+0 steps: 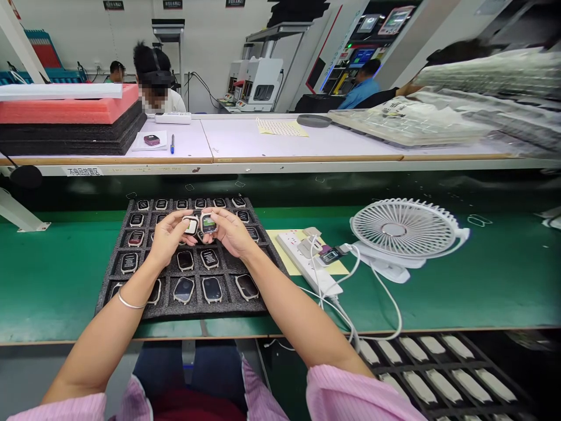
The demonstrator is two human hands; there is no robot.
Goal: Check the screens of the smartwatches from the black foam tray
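Note:
A black foam tray (pixel 109 286) lies on the green bench and holds several small smartwatch bodies in its pockets. Above the middle of the tray, my left hand (pixel 169 237) pinches a white-edged watch body (pixel 191 225). My right hand (pixel 230 231) grips a second watch body (pixel 208 223) with a lit greenish screen. The two watch bodies are held side by side, almost touching. A thin silver bangle (pixel 129 303) sits on my left wrist.
A white power strip (pixel 309 263) with cables and a watch on a charger (pixel 329 255) lies right of the tray. A white desk fan (pixel 403 229) stands further right. A second tray (pixel 438 362) of pale parts sits below at the right. Other people work behind the raised shelf (pixel 280 158).

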